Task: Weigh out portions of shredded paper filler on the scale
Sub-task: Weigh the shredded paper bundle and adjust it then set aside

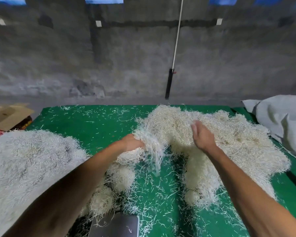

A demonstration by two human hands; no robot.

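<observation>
Nearest, at the bottom edge, the grey scale [115, 225] sits on the green mat [96, 127] with only a few stray strands on its platform, so no portion is weighed yet. Just beyond it lie small loose clumps [121, 177] of filler. Further in, the left hand [132, 142] has its fingers curled into a handful of shredded paper [149, 146] pulled from the near-left edge of the cream heap [220, 134], strands trailing down from it. The right hand [202, 134] hovers over the heap with fingers straight and relaxed, holding nothing. A greyer pile [24, 159] fills the left side. The step in hand looks like gathering a portion; next, the handful needs carrying back to the scale without shedding much
</observation>
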